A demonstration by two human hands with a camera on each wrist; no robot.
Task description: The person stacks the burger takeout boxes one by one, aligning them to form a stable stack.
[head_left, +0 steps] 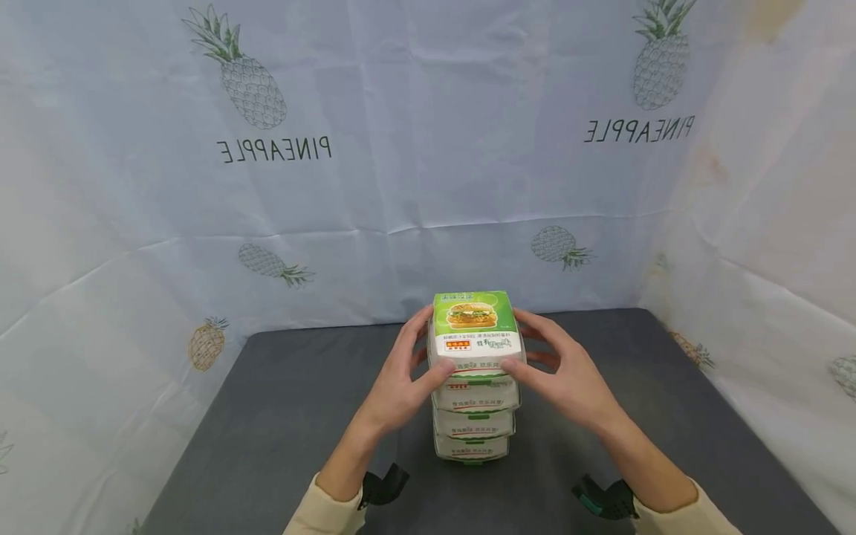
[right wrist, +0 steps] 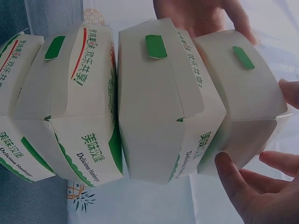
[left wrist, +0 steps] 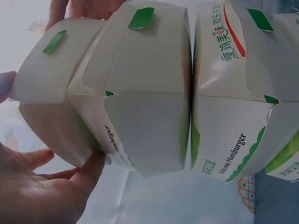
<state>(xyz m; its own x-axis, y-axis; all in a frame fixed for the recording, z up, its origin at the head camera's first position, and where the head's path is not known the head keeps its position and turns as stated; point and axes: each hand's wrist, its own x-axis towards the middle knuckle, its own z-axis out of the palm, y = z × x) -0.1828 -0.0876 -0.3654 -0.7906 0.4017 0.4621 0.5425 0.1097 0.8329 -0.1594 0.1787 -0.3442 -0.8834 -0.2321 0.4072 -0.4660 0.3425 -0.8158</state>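
Several white and green paper hamburger boxes stand in one upright stack. The top hamburger box (head_left: 472,327) shows a burger picture on its lid. My left hand (head_left: 409,368) holds that box by its left side, thumb at the front edge and fingers along the side. From the right, my right hand (head_left: 567,375) grips the same box, its thumb also on the front edge. Below it, the lower boxes (head_left: 473,424) line up closely, with no hand on them. In both wrist views, fingertips press the end box (left wrist: 56,70), also seen as the outer box (right wrist: 252,88).
The stack stands on a dark grey table (head_left: 301,416). Behind it hangs a white cloth (head_left: 414,163) printed with pineapples, and more cloth rises at both sides. Black straps (head_left: 384,487) are on the wrists, by the cream sleeves.
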